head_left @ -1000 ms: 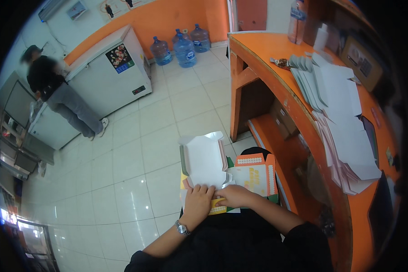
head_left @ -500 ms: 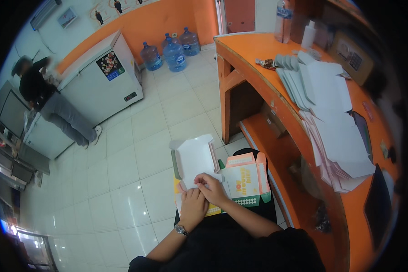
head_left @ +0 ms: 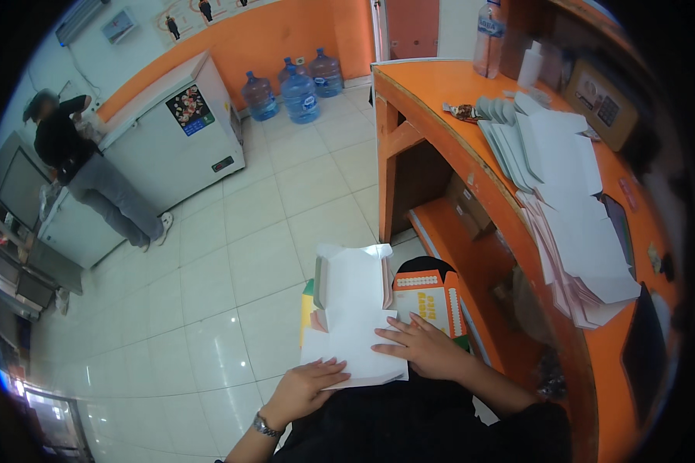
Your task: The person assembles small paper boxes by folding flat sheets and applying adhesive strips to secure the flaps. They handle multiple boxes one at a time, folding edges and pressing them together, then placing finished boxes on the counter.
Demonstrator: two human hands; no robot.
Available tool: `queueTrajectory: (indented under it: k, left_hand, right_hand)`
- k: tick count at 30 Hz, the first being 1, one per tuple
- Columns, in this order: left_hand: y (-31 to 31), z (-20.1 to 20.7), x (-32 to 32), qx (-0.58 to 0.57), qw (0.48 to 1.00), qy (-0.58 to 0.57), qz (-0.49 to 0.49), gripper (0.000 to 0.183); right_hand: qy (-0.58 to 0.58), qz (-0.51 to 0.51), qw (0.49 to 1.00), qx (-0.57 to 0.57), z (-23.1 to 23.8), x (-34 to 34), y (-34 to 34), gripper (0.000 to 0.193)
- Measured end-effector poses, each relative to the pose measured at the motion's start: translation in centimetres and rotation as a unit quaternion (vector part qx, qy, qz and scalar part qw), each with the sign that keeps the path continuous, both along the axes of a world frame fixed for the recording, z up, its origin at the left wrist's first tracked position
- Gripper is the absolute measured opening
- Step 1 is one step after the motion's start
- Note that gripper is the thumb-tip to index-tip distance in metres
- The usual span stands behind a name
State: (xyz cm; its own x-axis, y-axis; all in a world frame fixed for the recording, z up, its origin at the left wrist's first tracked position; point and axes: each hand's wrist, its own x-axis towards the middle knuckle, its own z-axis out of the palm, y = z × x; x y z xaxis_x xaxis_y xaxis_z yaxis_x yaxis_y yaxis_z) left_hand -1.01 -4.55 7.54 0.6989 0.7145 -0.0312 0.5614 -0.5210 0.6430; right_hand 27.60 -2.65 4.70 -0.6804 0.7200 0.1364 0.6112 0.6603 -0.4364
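Note:
On my lap lies a partly folded cardboard box, white inside, its far side walls standing up and its near panel spread flat. My left hand rests on the near left edge of that panel with fingers stretched out; a metal watch is on the wrist. Fingers spread, my right hand lies flat over the panel's right edge. Under the box are printed cartons in cream, orange, yellow and green, partly covered by the box and my right hand.
To the right curves an orange counter bearing stacked flat white cartons, a water bottle and a white bottle. Far left, a person leans over a white chest freezer. Several blue water jugs stand by the wall.
My hands have drawn apart, the left toward me and the right to the right. The near panel, earlier under both hands, now lies spread out. The box has shifted slightly right.

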Motion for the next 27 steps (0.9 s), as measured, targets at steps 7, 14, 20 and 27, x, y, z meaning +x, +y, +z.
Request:
queueTrajectory:
  k: [7, 14, 20, 27]
  left_hand:
    - [2.7, 4.5, 0.0, -0.241, 0.965, 0.045, -0.095, 0.038]
    - [6.2, -4.0, -3.5, -0.32, 0.932, -0.157, 0.06, 0.059]
    - [3.0, -5.6, -1.4, -0.115, 0.962, -0.117, 0.219, 0.046]
    - [0.4, -3.4, 4.2, 0.241, 0.914, 0.017, 0.325, 0.066]
  right_hand:
    - [0.135, 0.084, 0.986, -0.041, -2.1, 0.1, 0.4, 0.028]
    - [0.235, -0.106, 0.884, -0.391, -5.8, 0.1, 1.8, 0.025]
    - [0.264, -0.274, 0.825, -0.419, -6.9, -1.7, 3.6, 0.034]
    - [0.223, -0.309, 0.869, -0.317, -5.9, -2.7, 3.7, 0.042]
